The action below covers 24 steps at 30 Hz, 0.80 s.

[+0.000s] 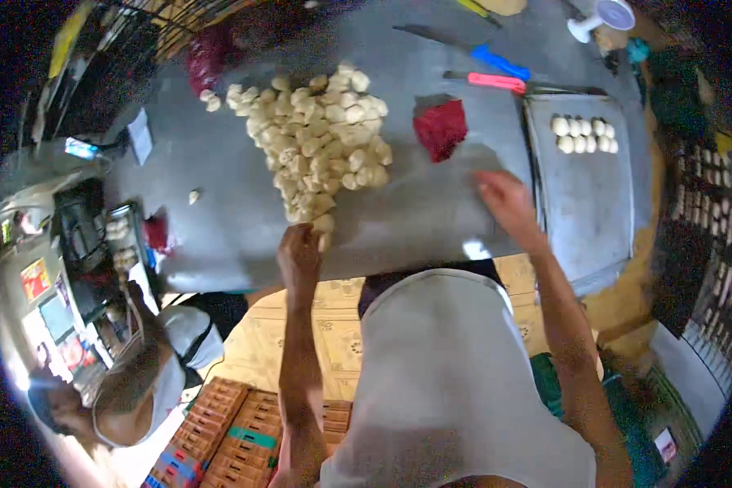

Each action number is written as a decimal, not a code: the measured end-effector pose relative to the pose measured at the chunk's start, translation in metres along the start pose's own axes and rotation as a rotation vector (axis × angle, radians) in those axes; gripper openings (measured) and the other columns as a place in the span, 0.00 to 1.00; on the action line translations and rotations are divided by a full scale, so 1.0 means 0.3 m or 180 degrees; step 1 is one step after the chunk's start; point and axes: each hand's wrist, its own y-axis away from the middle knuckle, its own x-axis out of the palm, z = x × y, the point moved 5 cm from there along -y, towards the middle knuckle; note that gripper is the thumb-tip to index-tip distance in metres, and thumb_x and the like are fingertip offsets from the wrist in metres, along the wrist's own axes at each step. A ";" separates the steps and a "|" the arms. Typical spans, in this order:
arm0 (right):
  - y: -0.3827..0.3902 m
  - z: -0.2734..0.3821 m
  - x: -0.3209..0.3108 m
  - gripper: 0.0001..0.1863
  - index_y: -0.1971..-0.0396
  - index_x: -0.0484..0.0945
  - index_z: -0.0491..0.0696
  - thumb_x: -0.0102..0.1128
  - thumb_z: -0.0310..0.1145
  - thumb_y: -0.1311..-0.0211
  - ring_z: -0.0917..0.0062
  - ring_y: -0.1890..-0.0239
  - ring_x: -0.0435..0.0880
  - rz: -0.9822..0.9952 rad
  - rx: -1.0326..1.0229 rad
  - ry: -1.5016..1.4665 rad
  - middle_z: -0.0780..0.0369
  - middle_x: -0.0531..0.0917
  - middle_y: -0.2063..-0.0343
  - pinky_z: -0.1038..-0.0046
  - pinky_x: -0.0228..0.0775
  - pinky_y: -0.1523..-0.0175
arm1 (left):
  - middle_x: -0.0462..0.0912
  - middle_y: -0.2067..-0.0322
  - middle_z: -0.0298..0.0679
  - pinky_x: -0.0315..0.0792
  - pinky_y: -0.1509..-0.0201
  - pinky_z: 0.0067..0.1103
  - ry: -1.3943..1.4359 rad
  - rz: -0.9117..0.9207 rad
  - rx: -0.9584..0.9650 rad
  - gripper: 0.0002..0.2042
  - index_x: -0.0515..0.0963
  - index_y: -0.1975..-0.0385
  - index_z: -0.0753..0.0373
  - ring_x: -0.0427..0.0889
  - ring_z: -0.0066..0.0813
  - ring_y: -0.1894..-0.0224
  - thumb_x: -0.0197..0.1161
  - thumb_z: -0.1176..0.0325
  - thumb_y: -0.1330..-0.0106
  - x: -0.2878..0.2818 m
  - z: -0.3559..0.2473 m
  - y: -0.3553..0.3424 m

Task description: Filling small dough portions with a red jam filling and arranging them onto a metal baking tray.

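A large heap of pale dough pieces lies on the grey metal table, narrowing toward me. At its near tip, my left hand has its fingers pinched on a dough piece, partly hidden by the fingertips. My right hand is over the table's right part, between a dark red cloth-like piece and a metal tray. Its fingers look curled but are smeared by motion, so its grip is unclear. Several round dough balls sit in two rows at the tray's far end.
Beyond the red piece lie a pink-handled knife and a blue-handled knife. A purple-and-white scale-like object stands far right. Another person works at left. Orange crates stand on the floor beside my left arm.
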 end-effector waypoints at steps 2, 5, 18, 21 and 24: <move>-0.024 -0.055 0.043 0.12 0.53 0.83 0.44 0.63 0.28 0.36 0.71 0.63 0.84 0.0114 0.0021 0.0158 0.58 0.84 0.61 0.72 0.76 0.58 | 0.79 0.71 0.38 0.75 0.64 0.25 -0.0597 0.0133 0.0028 0.05 0.79 0.61 0.66 0.77 0.26 0.70 0.63 0.73 0.32 -0.008 -0.267 -0.046; -0.080 0.034 0.068 0.15 0.53 0.83 0.46 0.66 0.28 0.41 0.65 0.65 0.83 -0.0159 -0.1068 0.0850 0.59 0.82 0.65 0.67 0.76 0.60 | 0.80 0.64 0.35 0.75 0.59 0.23 0.0287 0.0232 -0.0582 0.04 0.76 0.60 0.65 0.77 0.25 0.67 0.61 0.74 0.32 0.041 -0.275 -0.007; -0.241 0.025 0.161 0.12 0.61 0.84 0.50 0.68 0.33 0.47 0.69 0.67 0.79 -0.0502 -0.2299 0.1578 0.65 0.77 0.71 0.66 0.75 0.66 | 0.88 0.67 0.39 0.79 0.56 0.24 0.1667 0.1389 -0.1609 0.15 0.84 0.55 0.71 0.84 0.26 0.64 0.70 0.66 0.37 0.475 -0.395 0.200; -0.244 0.014 0.168 0.09 0.66 0.84 0.50 0.67 0.35 0.47 0.69 0.66 0.80 -0.0377 -0.2293 0.1651 0.64 0.80 0.70 0.67 0.75 0.67 | 0.87 0.65 0.41 0.78 0.57 0.23 0.1753 0.1352 -0.1752 0.15 0.83 0.56 0.71 0.84 0.25 0.63 0.70 0.66 0.36 0.499 -0.410 0.173; -0.238 0.021 0.173 0.08 0.67 0.85 0.49 0.67 0.36 0.44 0.71 0.67 0.80 -0.0108 -0.1798 0.1655 0.65 0.82 0.70 0.69 0.74 0.68 | 0.87 0.63 0.41 0.78 0.58 0.22 0.0946 0.1141 -0.0442 0.15 0.83 0.57 0.72 0.84 0.25 0.64 0.69 0.65 0.34 0.519 -0.443 0.073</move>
